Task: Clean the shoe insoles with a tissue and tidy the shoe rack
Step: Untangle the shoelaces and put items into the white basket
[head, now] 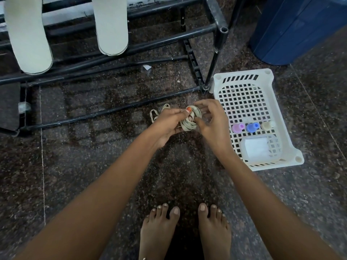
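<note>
Two pale insoles [28, 34] [111, 25] lean on the bars of the black shoe rack [169, 37] at the top. In front of the rack, above the floor, both hands work on a coiled beige shoelace [189, 121]. My left hand [167, 124] grips the coil, with loose loops sticking out past its fingers on the left. My right hand [210, 122] pinches the coil's right side between thumb and fingers.
A white perforated plastic basket [270, 102] sits on the floor to the right, holding three small bottles [252, 127] and a tissue packet [260, 148]. A blue bin [298, 29] stands at top right. My bare feet [185, 233] are on the speckled stone floor.
</note>
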`<act>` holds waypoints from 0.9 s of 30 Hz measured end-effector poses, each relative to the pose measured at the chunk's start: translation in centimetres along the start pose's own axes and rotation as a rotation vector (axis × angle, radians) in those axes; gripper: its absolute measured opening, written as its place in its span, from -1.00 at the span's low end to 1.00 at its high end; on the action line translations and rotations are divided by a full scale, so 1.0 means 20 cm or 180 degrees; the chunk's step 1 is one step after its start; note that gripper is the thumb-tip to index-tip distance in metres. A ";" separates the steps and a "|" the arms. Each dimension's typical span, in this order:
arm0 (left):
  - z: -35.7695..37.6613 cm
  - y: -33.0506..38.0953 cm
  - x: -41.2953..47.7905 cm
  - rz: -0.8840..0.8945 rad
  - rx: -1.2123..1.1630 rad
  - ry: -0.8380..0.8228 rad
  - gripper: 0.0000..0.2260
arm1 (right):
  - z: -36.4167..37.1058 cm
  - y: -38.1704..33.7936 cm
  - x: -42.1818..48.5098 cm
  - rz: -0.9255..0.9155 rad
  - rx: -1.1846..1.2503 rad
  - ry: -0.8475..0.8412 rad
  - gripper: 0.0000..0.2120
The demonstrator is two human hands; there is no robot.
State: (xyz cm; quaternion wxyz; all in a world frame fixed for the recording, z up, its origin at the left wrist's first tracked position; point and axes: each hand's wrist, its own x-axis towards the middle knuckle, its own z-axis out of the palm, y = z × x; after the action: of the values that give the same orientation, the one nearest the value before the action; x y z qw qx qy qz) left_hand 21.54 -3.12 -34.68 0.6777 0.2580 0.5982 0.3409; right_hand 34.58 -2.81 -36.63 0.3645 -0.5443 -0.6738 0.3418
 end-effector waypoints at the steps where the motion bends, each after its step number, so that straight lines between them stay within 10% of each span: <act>1: 0.00 0.00 0.00 -0.0039 -0.0117 0.0047 -0.86 | 0.00 0.00 0.00 -0.0021 0.0014 0.0011 -0.65; 11: 0.02 0.02 0.00 -0.0060 -0.0058 0.0209 -0.87 | -0.01 0.04 -0.02 -0.0322 0.0199 -0.0122 -0.78; 27: 0.02 0.00 0.01 0.0287 0.0876 -0.0168 -0.86 | -0.04 0.00 0.01 0.1518 0.1999 0.0323 -0.93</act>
State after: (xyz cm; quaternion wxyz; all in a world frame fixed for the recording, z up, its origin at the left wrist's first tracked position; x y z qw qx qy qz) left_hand 21.89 -2.88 -34.77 0.6354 0.3840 0.6091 0.2789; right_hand 35.22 -2.64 -36.20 0.4565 -0.5637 -0.3723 0.5790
